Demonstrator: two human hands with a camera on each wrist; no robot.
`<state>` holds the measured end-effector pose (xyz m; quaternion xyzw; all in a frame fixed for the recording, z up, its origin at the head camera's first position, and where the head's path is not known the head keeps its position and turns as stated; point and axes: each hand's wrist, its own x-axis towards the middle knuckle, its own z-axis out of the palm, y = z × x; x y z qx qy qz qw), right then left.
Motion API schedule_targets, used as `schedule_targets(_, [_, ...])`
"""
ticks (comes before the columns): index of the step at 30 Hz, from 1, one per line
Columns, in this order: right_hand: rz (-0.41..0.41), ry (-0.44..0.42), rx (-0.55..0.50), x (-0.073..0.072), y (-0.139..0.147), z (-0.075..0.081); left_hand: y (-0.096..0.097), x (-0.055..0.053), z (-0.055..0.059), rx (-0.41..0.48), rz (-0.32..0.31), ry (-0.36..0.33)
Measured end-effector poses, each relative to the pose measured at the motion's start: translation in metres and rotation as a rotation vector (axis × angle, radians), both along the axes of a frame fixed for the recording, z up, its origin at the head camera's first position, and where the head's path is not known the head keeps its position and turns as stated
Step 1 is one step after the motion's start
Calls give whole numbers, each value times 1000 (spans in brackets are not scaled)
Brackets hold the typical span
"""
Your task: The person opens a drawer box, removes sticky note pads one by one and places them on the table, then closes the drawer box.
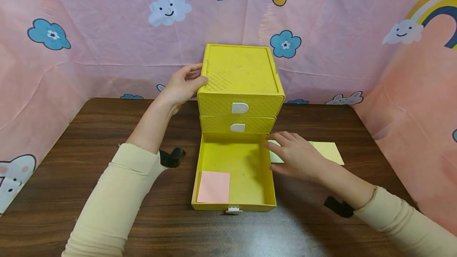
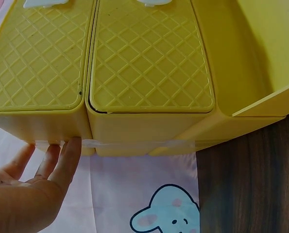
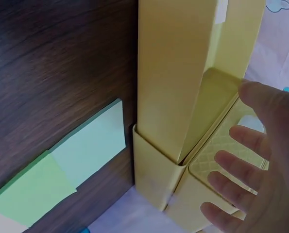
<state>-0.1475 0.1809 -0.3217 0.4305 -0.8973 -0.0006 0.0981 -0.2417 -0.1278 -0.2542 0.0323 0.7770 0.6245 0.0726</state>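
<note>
A yellow chest of drawers [image 1: 240, 68] stands on the table with its bottom drawer [image 1: 250, 181] pulled out. Inside that drawer, at the front left corner, lies a pink sticky note pad [image 1: 214, 186]. My left hand [image 1: 183, 85] touches the chest's upper left side, thumb on the top edge and fingers [image 2: 66, 162] against the side wall. Beside the drawer's right wall hovers my right hand [image 1: 298, 154], fingers spread and holding nothing. Under and behind it sit a mint pad [image 3: 93, 143], a green pad [image 3: 35, 189] and a pale yellow pad [image 1: 329, 153], partly hidden by the hand in the head view.
Two closed drawers with white handles [image 1: 240, 108] sit above the pulled-out one. A dark wooden table [image 1: 171, 217] bears everything. Pink cloth [image 1: 118, 19] with rainbows and flowers hangs behind and at both sides. A black wrist device [image 1: 172, 158] sits at each sleeve.
</note>
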Motion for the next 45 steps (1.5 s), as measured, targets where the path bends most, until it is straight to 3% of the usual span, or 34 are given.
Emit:
schedule_targets(12, [52,21,96,-3,-28,5,-1,-1,-1,-1,7,-1])
schedule_targets(19, [64,-35,162,-1,-46,4,0,-1,-1,-6,10,-2])
schedule_targets(28, [42,-174,269,3,-71,3,0,-2,-2,-1,4,3])
schedule_targets(45, [36,-221,425,12,-104,0,0,-2,-1,-14,8,-4])
